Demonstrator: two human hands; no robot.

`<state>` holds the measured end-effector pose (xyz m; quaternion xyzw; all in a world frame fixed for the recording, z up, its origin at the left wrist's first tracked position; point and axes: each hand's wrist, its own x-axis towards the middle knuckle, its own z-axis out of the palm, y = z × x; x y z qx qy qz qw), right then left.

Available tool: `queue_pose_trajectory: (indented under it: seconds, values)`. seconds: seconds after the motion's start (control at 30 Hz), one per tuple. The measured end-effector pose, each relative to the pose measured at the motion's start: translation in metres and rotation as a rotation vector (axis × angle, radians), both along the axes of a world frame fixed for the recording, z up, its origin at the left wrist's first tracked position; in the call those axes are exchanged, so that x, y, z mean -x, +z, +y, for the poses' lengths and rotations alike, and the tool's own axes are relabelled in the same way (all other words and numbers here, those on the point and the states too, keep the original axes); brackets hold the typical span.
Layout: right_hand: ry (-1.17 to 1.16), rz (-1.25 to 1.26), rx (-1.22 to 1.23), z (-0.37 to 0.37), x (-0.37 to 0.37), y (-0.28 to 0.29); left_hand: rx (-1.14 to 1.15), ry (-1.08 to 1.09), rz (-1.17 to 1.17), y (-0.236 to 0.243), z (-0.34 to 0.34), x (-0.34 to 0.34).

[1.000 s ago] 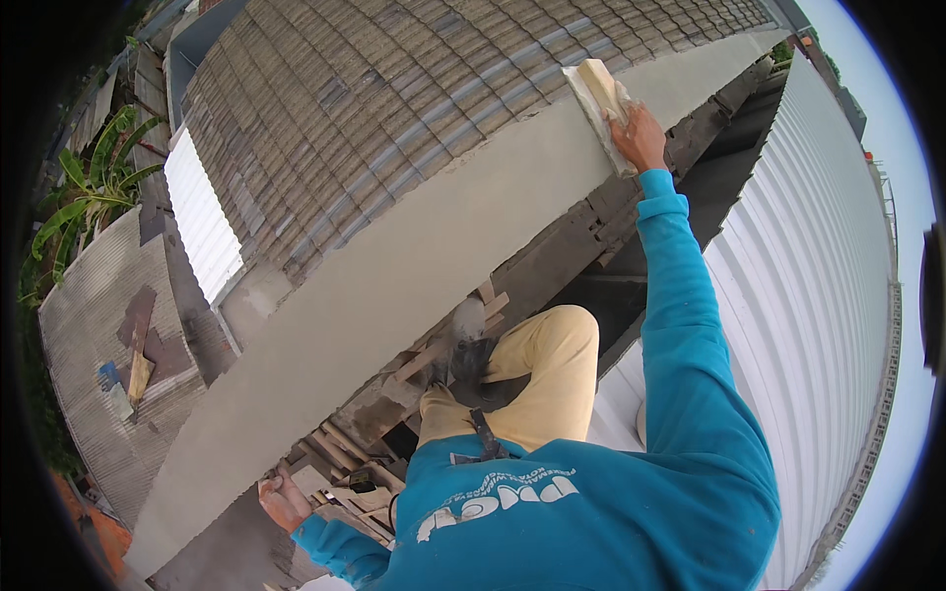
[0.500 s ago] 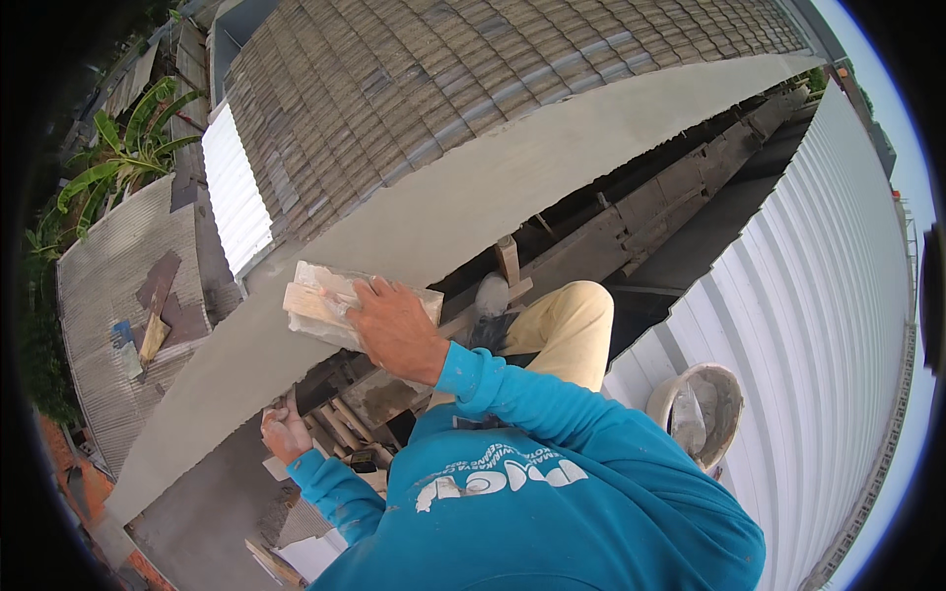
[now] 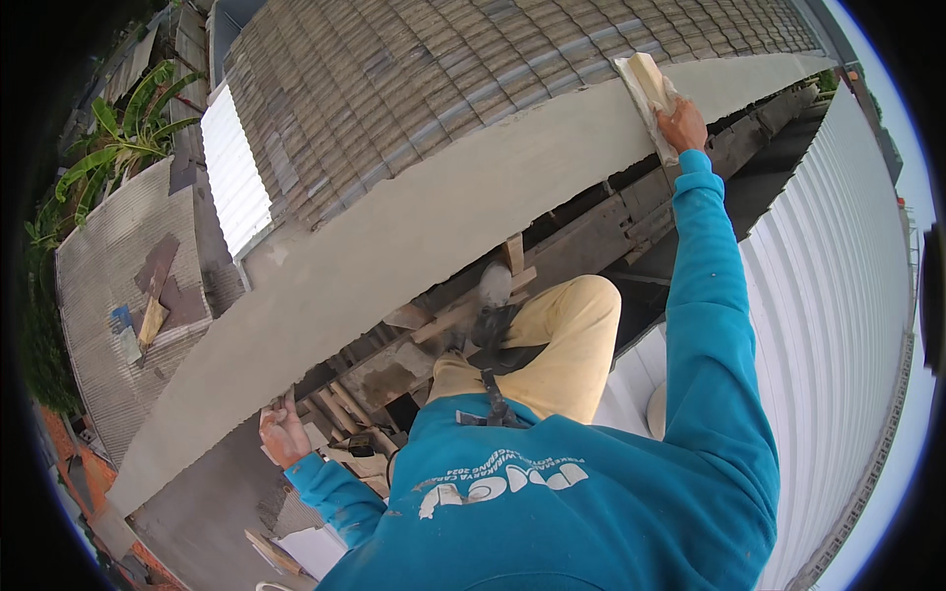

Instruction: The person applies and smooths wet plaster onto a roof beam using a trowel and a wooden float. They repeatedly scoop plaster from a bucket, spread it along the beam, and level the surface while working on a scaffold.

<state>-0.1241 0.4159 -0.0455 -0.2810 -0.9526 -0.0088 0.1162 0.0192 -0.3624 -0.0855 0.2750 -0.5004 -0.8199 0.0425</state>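
Note:
My right hand (image 3: pixel 682 126) is closed round a plastering float (image 3: pixel 645 81), a flat board with a pale wooden grip, smeared with grey. The arm is stretched out far to the right. The float lies across the smooth grey rendered top of a wall (image 3: pixel 424 231), close under the roof tiles. Lower left, my left hand (image 3: pixel 284 433) holds the near edge of the same wall, its fingers curled at the rim and partly hidden. Both blue sleeves carry grey specks.
Brown tiles (image 3: pixel 414 89) slope up beyond the wall. White corrugated sheeting (image 3: pixel 838 295) covers the right side. Beams and boards (image 3: pixel 581 236) fill a dark gap beside my bent leg (image 3: pixel 572 330). A bucket (image 3: pixel 657 409) is mostly hidden behind my right arm.
My right hand has carried the float along the wall from centre left to the far upper right, straightening the arm. The left hand stays at the edge. The arm now hides most of the bucket.

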Motion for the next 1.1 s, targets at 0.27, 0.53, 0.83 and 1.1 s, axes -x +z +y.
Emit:
queue_pose_trajectory:
  seconds: [0.27, 0.53, 0.83, 1.1]
  values:
    - [0.277, 0.166, -0.123, -0.157, -0.012, -0.027, 0.029, 0.023, -0.002, -0.015, -0.009, -0.011]
    - [0.723, -0.009, 0.413, -0.458, -0.061, 0.022, -0.09, -0.013, 0.013, -0.01, -0.004, -0.004]
    - [0.82, 0.006, 0.37, -0.45, -0.07, 0.026, -0.095, 0.037, 0.047, -0.016, -0.01, 0.0]
    - [-0.145, 0.189, -0.018, -0.059, -0.083, 0.014, -0.06, 0.001, 0.06, -0.01, 0.004, 0.002]
